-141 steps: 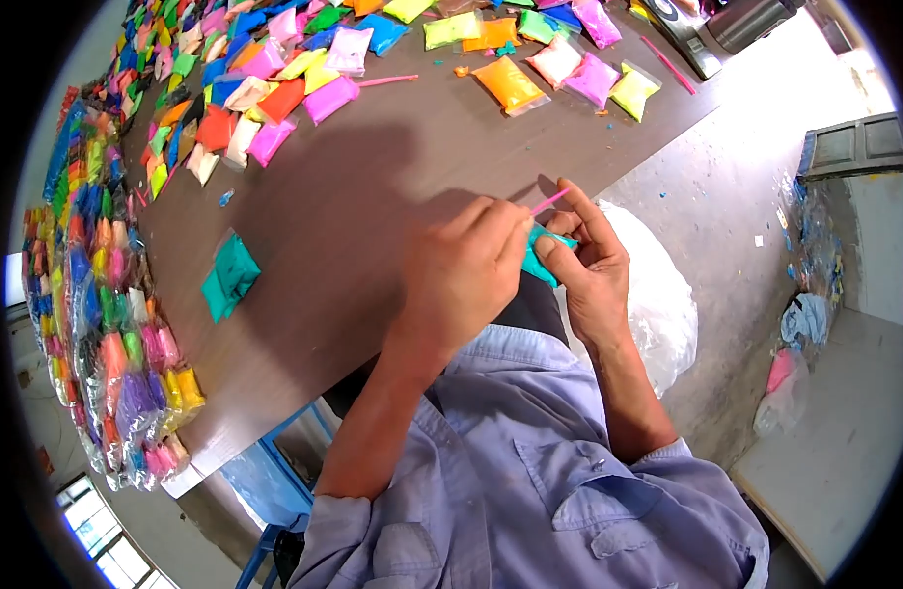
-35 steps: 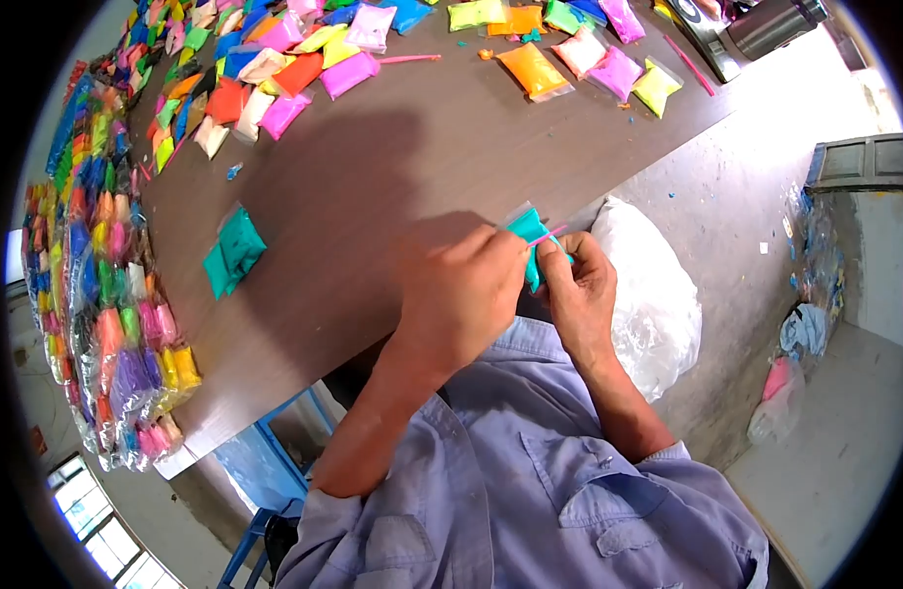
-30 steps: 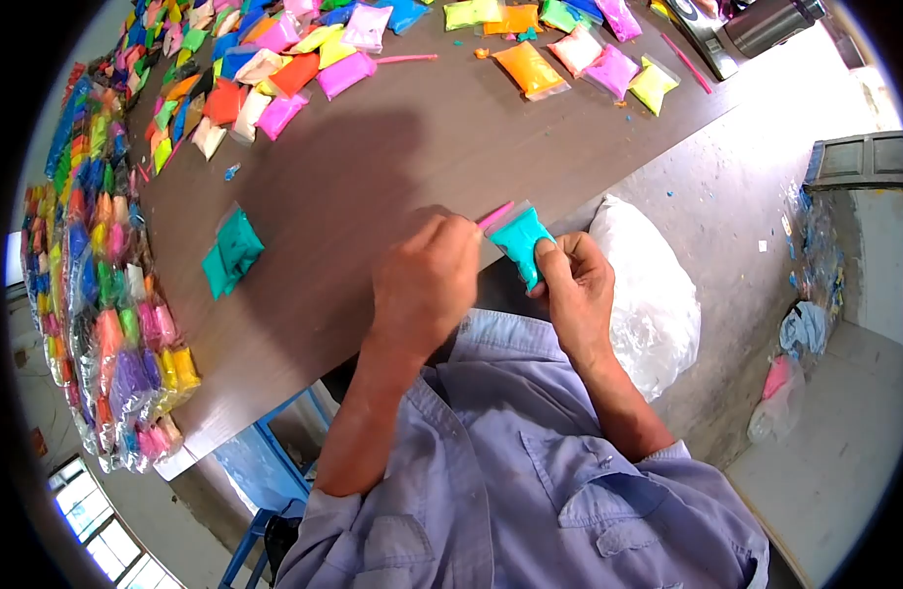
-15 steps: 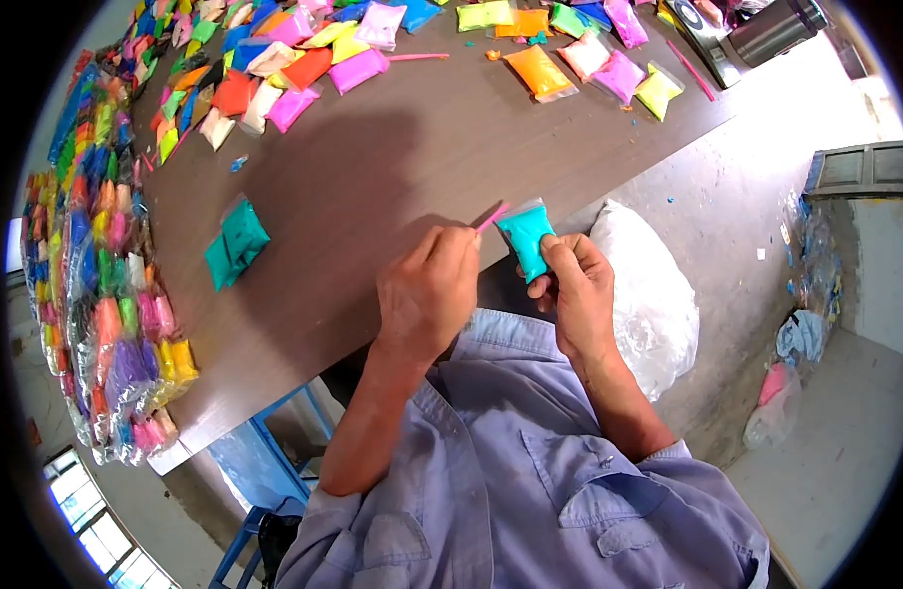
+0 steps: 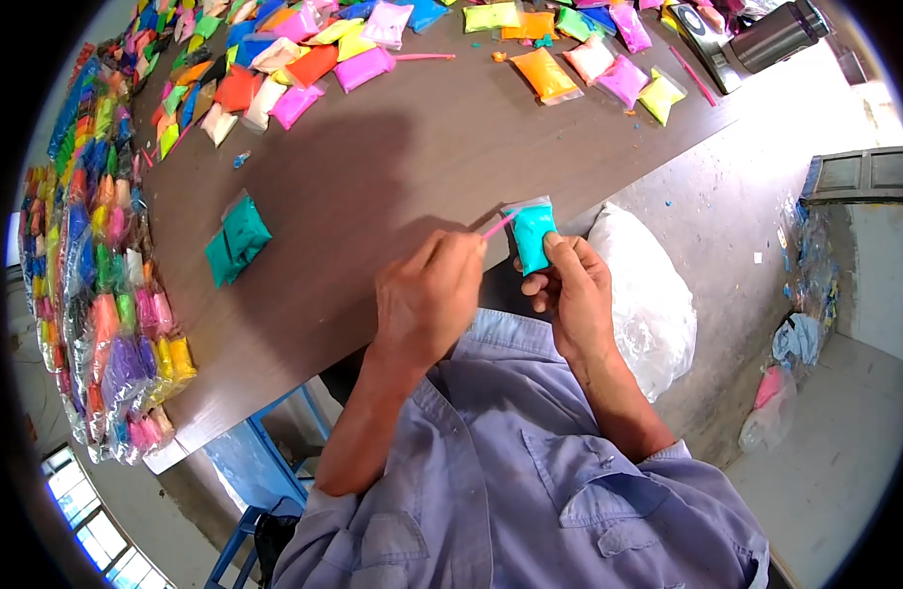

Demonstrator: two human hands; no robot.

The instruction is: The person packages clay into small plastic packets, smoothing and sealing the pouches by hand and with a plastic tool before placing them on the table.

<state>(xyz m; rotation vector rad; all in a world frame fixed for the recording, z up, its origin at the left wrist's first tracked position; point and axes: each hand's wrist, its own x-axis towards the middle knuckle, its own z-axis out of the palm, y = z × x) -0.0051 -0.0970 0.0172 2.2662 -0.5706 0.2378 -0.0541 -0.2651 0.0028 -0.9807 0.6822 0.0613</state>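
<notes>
Between the thumb and fingers of my right hand [image 5: 579, 285] is a small clear packet filled with teal material [image 5: 532, 236], its open-looking top edge pointing up. My left hand [image 5: 430, 290] is closed on a thin pink stick [image 5: 498, 226], whose far tip reaches the upper left part of that packet. Two more teal packets [image 5: 239, 240] lie together on the brown table, left of my left hand.
Many colourful packets [image 5: 314, 67] lie along the table's [image 5: 373, 187] far side. Bagged packets [image 5: 108, 294] line its left edge. A metal cylinder [image 5: 780, 34] stands top right. A white plastic bag [image 5: 643, 304] is beside my right hand, and a blue stool [image 5: 265, 456] is below.
The pink stick's tip has moved from beside the packet's top corner to over its upper part. My right hand has turned the packet a little more upright.
</notes>
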